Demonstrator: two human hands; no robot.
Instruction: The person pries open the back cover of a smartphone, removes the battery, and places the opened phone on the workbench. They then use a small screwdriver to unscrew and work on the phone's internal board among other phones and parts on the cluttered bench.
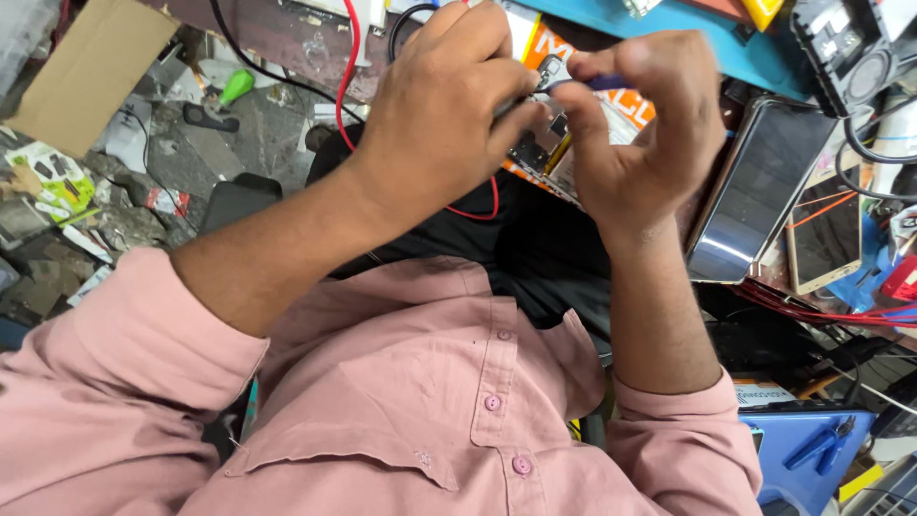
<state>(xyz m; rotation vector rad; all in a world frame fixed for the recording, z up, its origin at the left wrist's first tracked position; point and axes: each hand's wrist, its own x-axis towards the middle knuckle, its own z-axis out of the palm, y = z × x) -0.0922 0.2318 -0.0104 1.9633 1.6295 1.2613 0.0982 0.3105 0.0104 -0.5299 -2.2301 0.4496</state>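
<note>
My left hand (435, 119) is curled around the edge of a small opened phone (543, 148), its inner parts showing, held above a black mat (535, 239). My right hand (645, 129) pinches a thin tool with a blue handle (597, 83). The tool's metal shaft points left toward the phone and my left fingers. Both hands nearly touch over the phone and hide most of it. An orange and white box (630, 113) lies behind the hands.
A red wire (347, 72) loops past my left hand. Two phones (759, 191) (826, 234) lie screen up at the right. A green-handled tool (234, 88) and cardboard (91, 72) sit at the far left. A blue case with pliers (812, 449) is at the lower right.
</note>
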